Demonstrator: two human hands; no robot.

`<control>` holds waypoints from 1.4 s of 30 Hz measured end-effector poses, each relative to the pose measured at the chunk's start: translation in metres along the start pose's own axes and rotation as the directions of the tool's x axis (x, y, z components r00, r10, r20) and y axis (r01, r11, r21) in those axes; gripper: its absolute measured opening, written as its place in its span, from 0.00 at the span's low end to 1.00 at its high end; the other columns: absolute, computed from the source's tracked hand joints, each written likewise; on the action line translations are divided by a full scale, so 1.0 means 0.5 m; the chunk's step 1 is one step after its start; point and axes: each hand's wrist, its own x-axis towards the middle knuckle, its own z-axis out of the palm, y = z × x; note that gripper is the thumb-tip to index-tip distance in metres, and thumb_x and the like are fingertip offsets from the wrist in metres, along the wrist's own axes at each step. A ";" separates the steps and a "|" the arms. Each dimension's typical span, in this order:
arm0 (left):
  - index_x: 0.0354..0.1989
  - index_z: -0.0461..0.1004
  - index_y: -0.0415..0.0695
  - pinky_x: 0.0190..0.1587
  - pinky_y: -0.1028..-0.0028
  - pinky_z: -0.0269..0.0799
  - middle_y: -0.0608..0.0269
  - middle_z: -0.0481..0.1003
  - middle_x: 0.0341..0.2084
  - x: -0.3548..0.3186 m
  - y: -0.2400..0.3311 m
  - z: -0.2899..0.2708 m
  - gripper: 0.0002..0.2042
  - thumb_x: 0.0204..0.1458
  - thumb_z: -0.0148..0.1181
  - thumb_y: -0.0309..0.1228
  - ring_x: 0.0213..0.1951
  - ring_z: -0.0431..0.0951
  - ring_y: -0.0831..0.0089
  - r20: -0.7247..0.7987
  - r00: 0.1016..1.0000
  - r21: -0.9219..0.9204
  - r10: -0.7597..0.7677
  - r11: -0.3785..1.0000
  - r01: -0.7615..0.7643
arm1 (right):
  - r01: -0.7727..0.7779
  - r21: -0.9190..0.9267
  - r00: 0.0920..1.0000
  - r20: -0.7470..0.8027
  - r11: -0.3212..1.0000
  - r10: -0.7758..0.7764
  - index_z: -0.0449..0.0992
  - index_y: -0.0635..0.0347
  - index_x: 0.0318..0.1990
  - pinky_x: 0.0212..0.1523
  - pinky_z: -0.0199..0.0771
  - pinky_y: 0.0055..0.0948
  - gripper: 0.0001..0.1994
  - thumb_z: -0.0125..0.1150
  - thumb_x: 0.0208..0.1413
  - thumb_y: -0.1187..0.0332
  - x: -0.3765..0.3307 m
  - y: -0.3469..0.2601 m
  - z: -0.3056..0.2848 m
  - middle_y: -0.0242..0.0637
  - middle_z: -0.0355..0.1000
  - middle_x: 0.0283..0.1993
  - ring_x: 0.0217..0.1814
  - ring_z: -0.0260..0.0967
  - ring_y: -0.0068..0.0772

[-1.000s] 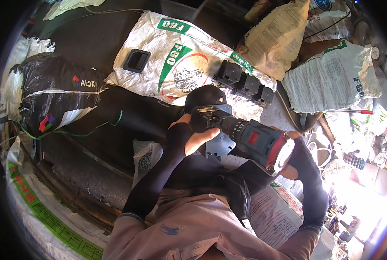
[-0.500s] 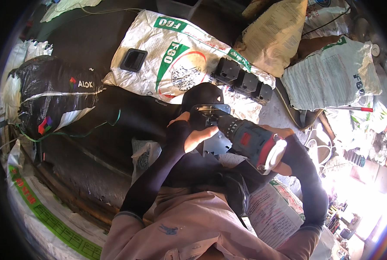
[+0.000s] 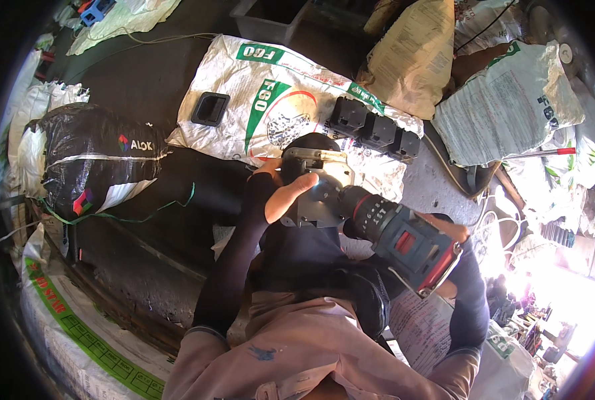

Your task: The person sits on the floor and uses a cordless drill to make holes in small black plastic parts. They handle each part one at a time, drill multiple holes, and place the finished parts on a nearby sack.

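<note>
Grey metal shows at the centre of the view: a flat grey metal bracket plate (image 3: 317,193) with a dark rounded part behind it, held up over the person's lap. The left hand (image 3: 285,190) wraps around the plate's left edge, fingers curled onto its face and thumb side toward the body, so the hand is closed on the plate. Against the plate's right side sits the nose of a dark teal cordless drill with a red switch and black chuck (image 3: 401,237), angled from lower right up to the left. The right hand (image 3: 452,233) is mostly hidden behind the drill's body; only a strip of it shows at the handle, gripping it, though how the fingers lie cannot be told. Both forearms wear long dark sleeves.

Beyond the plate, on the ground, lies a white woven sack with green and red print (image 3: 277,100). On it rest a small black rectangular plastic frame (image 3: 210,109) at the left and a row of three black boxy plastic housings (image 3: 375,129) at the right, well apart from each other. A black plastic-wrapped bundle with white bands (image 3: 94,157) lies to the left, and a tan paper sack (image 3: 414,57) and a grey-white woven sack (image 3: 504,107) lie at the upper right.
</note>
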 end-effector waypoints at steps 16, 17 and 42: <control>0.50 0.71 0.36 0.36 0.73 0.74 0.51 0.77 0.39 -0.090 0.022 -0.015 0.13 0.59 0.45 0.22 0.37 0.79 0.67 0.184 0.978 -0.747 0.096 0.660 0.076 | 0.114 0.070 0.979 -0.176 0.991 -0.100 0.74 0.72 0.47 0.40 0.79 0.31 0.33 0.69 0.33 0.57 -0.092 0.068 0.094 0.45 0.77 0.38 0.35 0.79 0.37; 0.51 0.71 0.37 0.39 0.71 0.76 0.50 0.77 0.40 -0.091 0.023 -0.011 0.13 0.59 0.46 0.22 0.39 0.80 0.65 0.184 0.977 -0.766 0.110 0.639 0.072 | 0.130 0.071 0.973 -0.199 0.989 -0.113 0.74 0.72 0.47 0.40 0.79 0.31 0.32 0.69 0.33 0.57 -0.092 0.071 0.099 0.46 0.77 0.39 0.35 0.79 0.38; 0.47 0.75 0.39 0.45 0.69 0.81 0.52 0.78 0.40 -0.105 0.049 0.038 0.09 0.61 0.52 0.24 0.42 0.81 0.60 0.237 0.972 -0.919 0.013 0.328 0.219 | 0.084 0.171 0.990 -0.123 0.982 -0.064 0.72 0.73 0.53 0.44 0.77 0.32 0.35 0.69 0.34 0.60 -0.075 0.055 0.106 0.51 0.75 0.51 0.44 0.79 0.45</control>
